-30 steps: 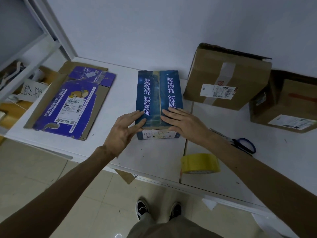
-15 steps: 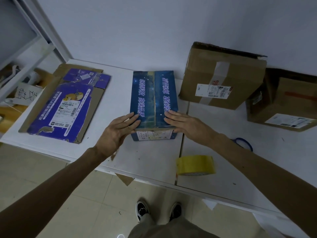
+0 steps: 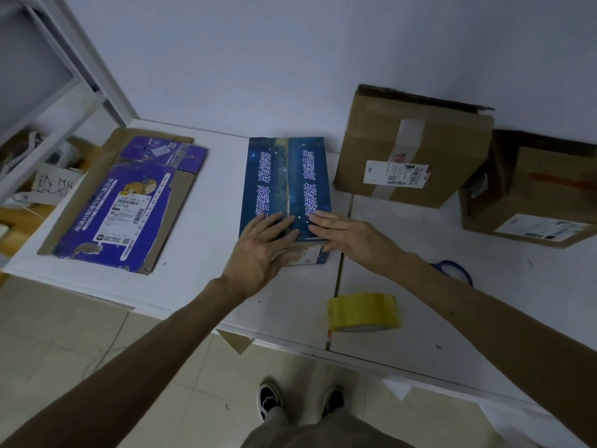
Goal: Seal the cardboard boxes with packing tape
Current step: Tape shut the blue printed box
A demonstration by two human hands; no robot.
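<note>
Your left grip (image 3: 258,250) and right grip (image 3: 349,234) lie flat, fingers straight, holding nothing, pressing the flaps of the blue box (image 3: 284,176) at the middle of the bench (image 3: 200,270); lift one for the tape roll (image 3: 363,312) near the front edge and the seam may spring open; your right forearm hides most of the scissors (image 3: 460,267).

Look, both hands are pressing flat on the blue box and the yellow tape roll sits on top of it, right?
The left hand and right hand do press flat on the blue box, but the yellow tape roll is not on top of it. The head view shows it on the white table near the front edge, apart from the box.
</note>
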